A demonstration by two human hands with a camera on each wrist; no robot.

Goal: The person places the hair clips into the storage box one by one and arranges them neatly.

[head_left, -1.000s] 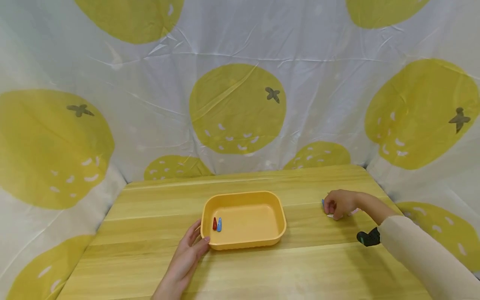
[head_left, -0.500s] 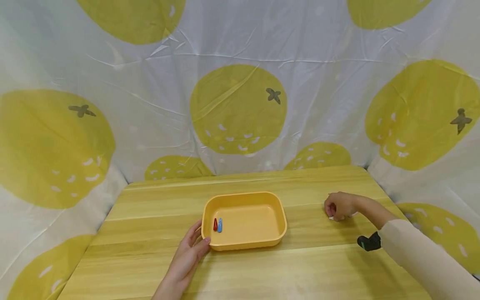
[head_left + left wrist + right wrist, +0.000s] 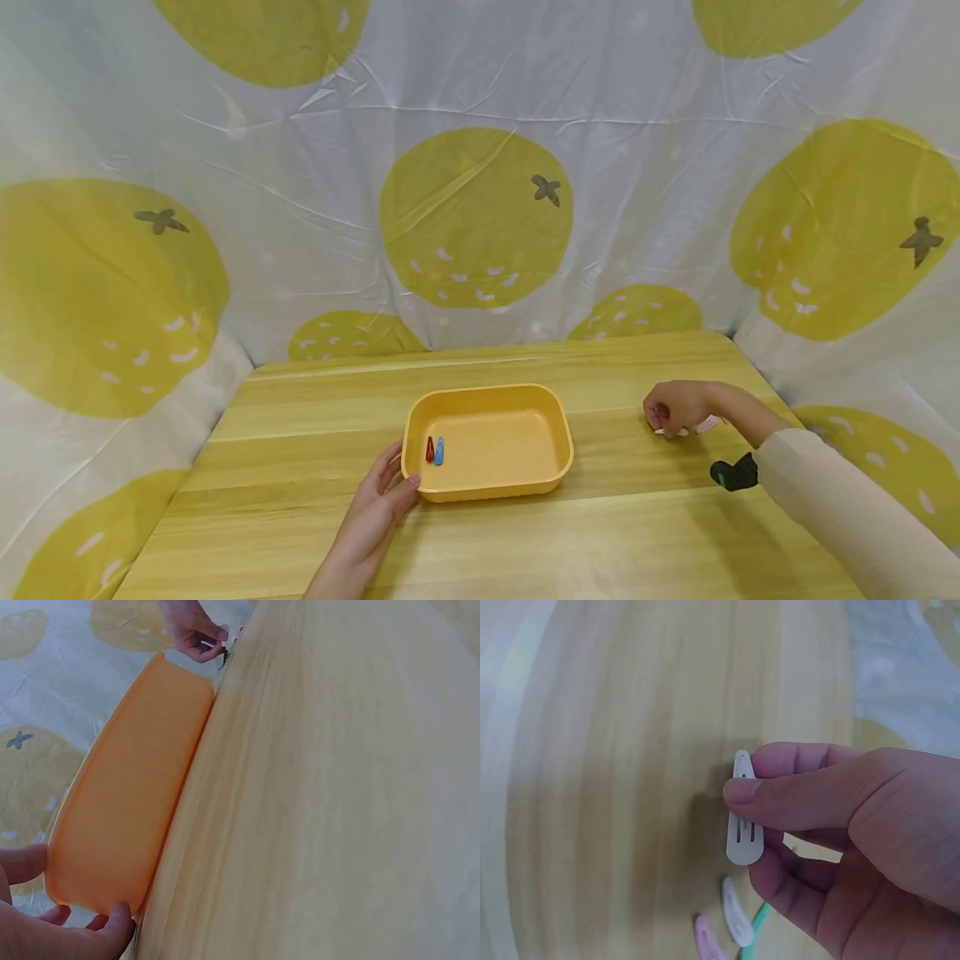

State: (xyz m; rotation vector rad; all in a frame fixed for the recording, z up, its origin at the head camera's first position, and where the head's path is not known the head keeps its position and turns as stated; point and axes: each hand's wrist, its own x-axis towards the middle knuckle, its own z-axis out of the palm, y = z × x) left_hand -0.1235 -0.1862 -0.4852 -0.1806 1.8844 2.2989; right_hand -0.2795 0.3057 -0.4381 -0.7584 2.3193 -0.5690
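The head view shows the left hand (image 3: 371, 506) gripping a yellow rectangular plastic tray (image 3: 498, 450), a red teardrop-shaped hair clip (image 3: 430, 450) and a blue one (image 3: 438, 452) inside near that hand, the left wrist view its fingers against the tray's wall, and the right wrist view the right hand (image 3: 862, 832) pinching a white slotted hair clip (image 3: 745, 853).

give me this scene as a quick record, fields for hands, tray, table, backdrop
left hand: holds yellow tray by its near left corner
right hand: pinches white hair clip
in tray: red clip and blue clip, left end
on table: pink clip, green clip, pale clip
backdrop: white cloth, yellow fruit print
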